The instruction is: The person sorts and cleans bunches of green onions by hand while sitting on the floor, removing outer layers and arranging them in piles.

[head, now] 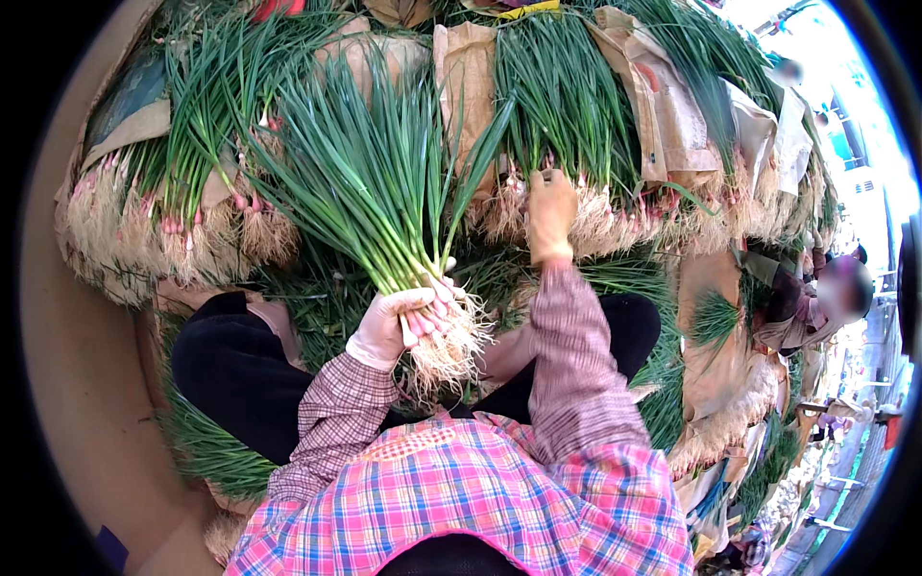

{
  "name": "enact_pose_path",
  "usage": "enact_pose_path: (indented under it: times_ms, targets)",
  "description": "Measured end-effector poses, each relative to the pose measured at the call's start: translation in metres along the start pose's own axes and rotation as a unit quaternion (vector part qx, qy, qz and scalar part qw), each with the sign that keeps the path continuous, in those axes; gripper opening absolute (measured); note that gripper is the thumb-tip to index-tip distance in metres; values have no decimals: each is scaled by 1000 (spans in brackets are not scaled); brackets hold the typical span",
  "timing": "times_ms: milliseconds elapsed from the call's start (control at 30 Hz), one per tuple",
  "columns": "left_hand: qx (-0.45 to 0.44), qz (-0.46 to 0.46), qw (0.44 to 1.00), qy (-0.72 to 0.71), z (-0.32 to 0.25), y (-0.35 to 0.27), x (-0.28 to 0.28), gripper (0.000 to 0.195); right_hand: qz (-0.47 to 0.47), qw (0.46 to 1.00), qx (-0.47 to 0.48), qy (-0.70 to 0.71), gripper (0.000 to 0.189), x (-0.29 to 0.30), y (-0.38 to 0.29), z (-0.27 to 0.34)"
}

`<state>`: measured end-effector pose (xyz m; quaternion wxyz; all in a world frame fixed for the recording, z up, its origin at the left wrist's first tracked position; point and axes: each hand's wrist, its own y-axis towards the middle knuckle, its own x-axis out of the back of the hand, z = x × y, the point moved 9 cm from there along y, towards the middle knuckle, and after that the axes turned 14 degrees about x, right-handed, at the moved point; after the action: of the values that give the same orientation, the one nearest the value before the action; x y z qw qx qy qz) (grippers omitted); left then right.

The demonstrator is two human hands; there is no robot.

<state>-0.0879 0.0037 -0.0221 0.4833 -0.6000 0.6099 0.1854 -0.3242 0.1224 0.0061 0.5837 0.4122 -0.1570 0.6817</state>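
My left hand (385, 324), in a pale glove, grips a bunch of young garlic plants (414, 237) by the stems just above the pinkish bulbs. The long green leaves fan up and the stringy roots (446, 353) hang below the fist. My right hand (552, 209), in a tan glove, reaches to the bulb end of a wide pile of garlic plants (569, 93). Its fingertips touch the stems there; whether they hold any is hidden. Another pile of garlic plants (194, 137) lies to the left, its roots towards me.
Woven sacks (666, 108) lie between the piles. More loose green leaves (324, 317) cover the ground around my crossed legs. A tan wall (79, 360) stands at the left. A co-worker (799, 299) sits at the right beside a sack (709, 324) with a small bunch.
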Motion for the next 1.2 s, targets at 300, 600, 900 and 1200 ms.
enact_pose_path:
  times_ms: [300, 600, 900, 1200]
  targets:
    - [-21, -16, 1000, 6, -7, 5, -10, 52, 220, 819, -211, 487, 7, -41, -98, 28]
    - [-11, -61, 998, 8, 2, 0, 15, 42, 45, 732, -271, 623, 11, -70, -122, 54]
    - [-146, 34, 985, -87, -34, -21, 1, 48, 117, 976, 49, -174, 23, -42, 8, 22]
    - [-128, -15, 991, -38, -25, -2, -5, 42, 210, 764, -179, 583, 18, -52, -86, 44]
